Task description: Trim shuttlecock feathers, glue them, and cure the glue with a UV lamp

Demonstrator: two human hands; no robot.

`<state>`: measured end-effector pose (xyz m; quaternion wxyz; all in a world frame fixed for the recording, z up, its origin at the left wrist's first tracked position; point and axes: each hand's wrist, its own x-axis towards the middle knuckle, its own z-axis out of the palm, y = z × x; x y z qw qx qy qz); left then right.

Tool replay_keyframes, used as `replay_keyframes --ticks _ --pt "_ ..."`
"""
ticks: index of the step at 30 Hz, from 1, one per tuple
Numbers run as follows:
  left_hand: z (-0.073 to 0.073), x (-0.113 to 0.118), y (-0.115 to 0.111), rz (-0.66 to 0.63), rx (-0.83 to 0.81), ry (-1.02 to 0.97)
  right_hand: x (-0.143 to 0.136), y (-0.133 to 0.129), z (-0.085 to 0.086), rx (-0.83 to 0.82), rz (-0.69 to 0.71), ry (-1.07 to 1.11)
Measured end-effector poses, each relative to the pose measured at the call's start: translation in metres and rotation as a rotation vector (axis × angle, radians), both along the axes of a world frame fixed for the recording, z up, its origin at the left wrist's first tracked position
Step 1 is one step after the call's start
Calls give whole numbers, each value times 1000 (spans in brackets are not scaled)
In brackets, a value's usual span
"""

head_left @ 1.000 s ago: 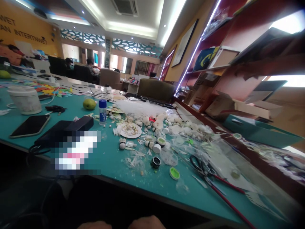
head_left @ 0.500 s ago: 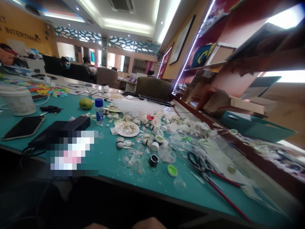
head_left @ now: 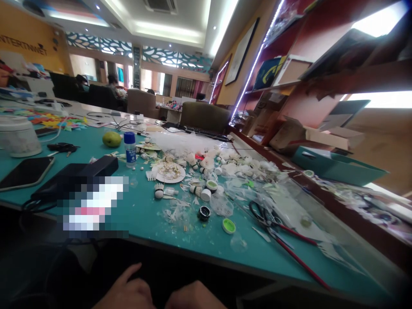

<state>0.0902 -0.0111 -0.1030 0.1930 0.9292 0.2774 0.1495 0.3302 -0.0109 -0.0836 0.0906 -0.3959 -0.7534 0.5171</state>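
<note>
Green cap (head_left: 228, 225) and black cap (head_left: 204, 213) lie near the front edge of the teal table (head_left: 141, 212), nearest the hands. Chairs (head_left: 204, 116) stand beyond it, shelves (head_left: 317, 79) to the right. Scraps cover the plate (head_left: 167, 180); the blue-topped bottle (head_left: 130, 150) stands upright, and the white tub (head_left: 19, 137) is lidded, its contents hidden. Both caps are round, hollow sides turned up; the green one's pale rim circles a bright green inside, its central axis near upright. Below the table edge, the left hand (head_left: 127, 292) has one finger stretched, the rest bent; the right hand (head_left: 195, 296) is bent and cut off by the frame. I cannot tell whether either holds anything.
</note>
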Motion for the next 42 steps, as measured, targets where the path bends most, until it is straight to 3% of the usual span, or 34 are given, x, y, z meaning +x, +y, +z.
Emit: replay_keyframes --ticks 5,8,14,18,21,25,27,30,34,36,38,40,42 --pt "17 -10 1 213 -55 -127 -4 1 27 -191 -328 144" --pt "18 -18 4 225 43 -109 -5 3 30 -285 -420 177" --pt "6 -15 5 140 232 76 -3 6 29 -245 -325 216" --pt "10 -13 4 84 418 -46 -4 6 25 -300 -348 232" --pt "15 -17 5 51 457 -103 -4 5 24 -342 -398 189" --pt "11 -27 9 81 419 -124 -3 2 25 -198 -373 135" --pt "9 -29 9 57 325 -164 -1 2 28 -128 -316 141" --pt "16 -24 5 76 -68 -287 2 2 34 -49 -190 175" --pt "33 -8 -6 463 -686 -348 3 0 44 151 -43 172" --pt "37 -3 -8 541 -958 -429 3 -2 45 343 -22 127" --pt "38 -2 -7 535 -1156 -506 2 -4 44 475 -14 74" --pt "38 -5 -5 524 -1126 -511 1 -4 41 442 -39 48" --pt "40 -10 -3 536 -903 -469 0 -2 38 261 -152 65"
